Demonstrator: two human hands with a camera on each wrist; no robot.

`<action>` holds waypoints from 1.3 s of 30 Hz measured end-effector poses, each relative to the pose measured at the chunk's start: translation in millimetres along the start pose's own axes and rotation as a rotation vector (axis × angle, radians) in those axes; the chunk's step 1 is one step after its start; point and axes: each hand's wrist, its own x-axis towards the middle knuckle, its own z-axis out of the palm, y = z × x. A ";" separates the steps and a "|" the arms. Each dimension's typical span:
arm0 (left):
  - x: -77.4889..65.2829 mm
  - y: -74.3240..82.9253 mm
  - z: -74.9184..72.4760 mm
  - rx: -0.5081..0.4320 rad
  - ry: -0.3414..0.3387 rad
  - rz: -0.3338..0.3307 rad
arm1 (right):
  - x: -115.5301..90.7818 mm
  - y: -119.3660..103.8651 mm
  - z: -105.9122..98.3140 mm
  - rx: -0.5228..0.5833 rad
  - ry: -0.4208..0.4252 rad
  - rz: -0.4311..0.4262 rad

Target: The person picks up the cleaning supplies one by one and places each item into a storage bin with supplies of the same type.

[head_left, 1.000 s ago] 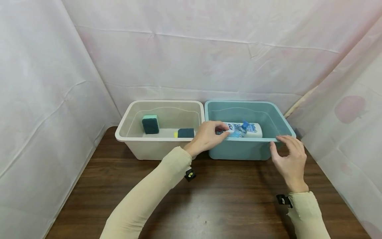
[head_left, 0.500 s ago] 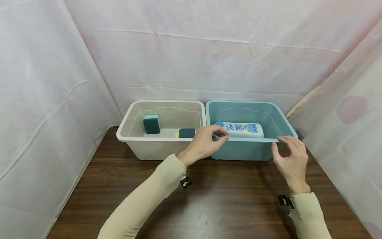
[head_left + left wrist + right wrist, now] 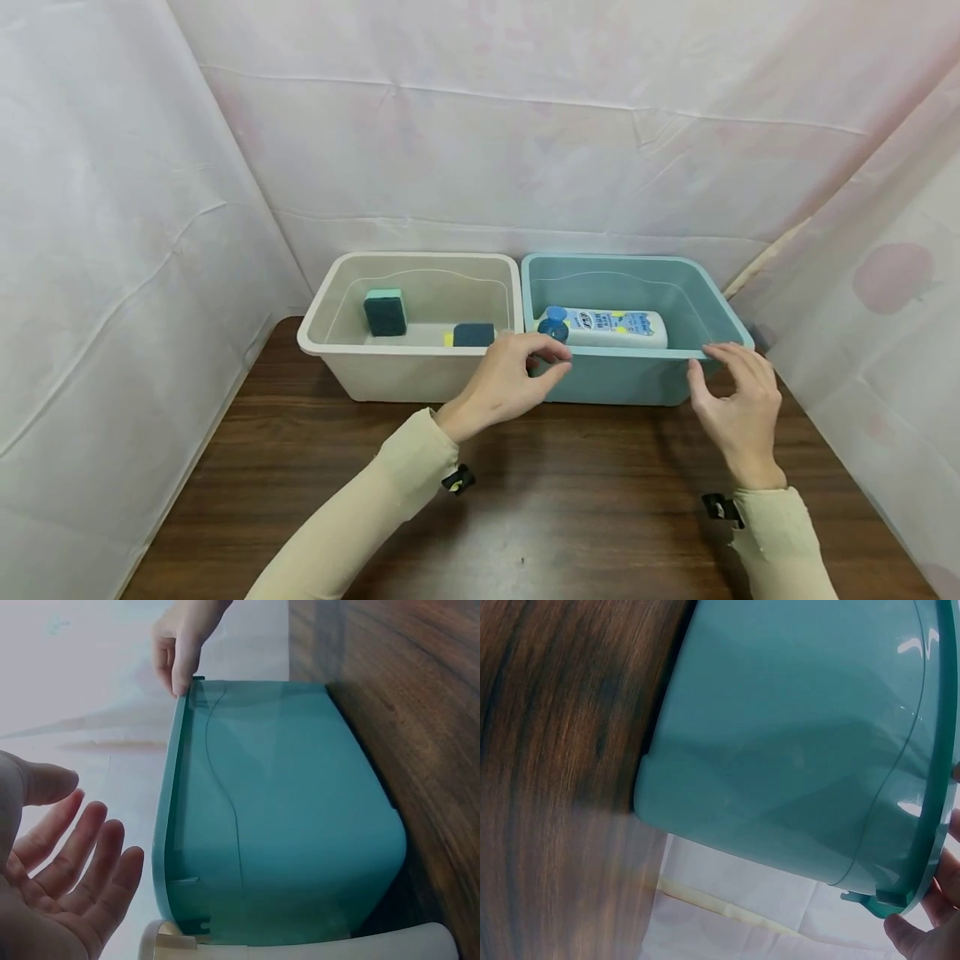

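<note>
My left hand (image 3: pixel 512 377) hovers at the front left of the blue plastic bin (image 3: pixel 622 379). In the left wrist view its fingers (image 3: pixel 94 862) are loosely bent, apart from the thumb, and hold nothing. My right hand (image 3: pixel 742 408) holds the bin's front right rim, thumb outside and fingers over the edge; the right wrist view shows fingertips (image 3: pixel 946 874) at that rim. Inside the blue bin lies a white bottle (image 3: pixel 626 330) with a blue and yellow label. At its left end sits a dark blue round piece (image 3: pixel 553 330), its lower part hidden by the front wall.
A beige bin (image 3: pixel 405 375) stands close against the blue bin's left side. It holds two sponges, one upright green sponge (image 3: pixel 386 315) and one yellow and dark sponge (image 3: pixel 474 335). Both bins stand on a dark wooden table (image 3: pixel 525 517), with pale curtains (image 3: pixel 525 167) behind and at the sides.
My left hand has let go of a clear bottle with a blue cap, which dropped into the blue bin, and has drawn back down and left. The right hand stays at the rim.
</note>
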 end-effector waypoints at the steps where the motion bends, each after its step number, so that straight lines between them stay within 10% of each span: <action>1: -1.6 0.2 0.2 0.003 -0.002 0.005 | 0.2 -0.4 -0.4 0.000 0.001 0.000; 21: -39.8 -9.9 0.2 -0.035 -0.008 -0.035 | 0.0 0.3 -0.2 -0.001 0.010 0.002; 39: -85.4 -58.5 -15.2 0.106 0.039 -0.131 | -3.3 -0.6 -0.2 -0.012 -0.011 0.018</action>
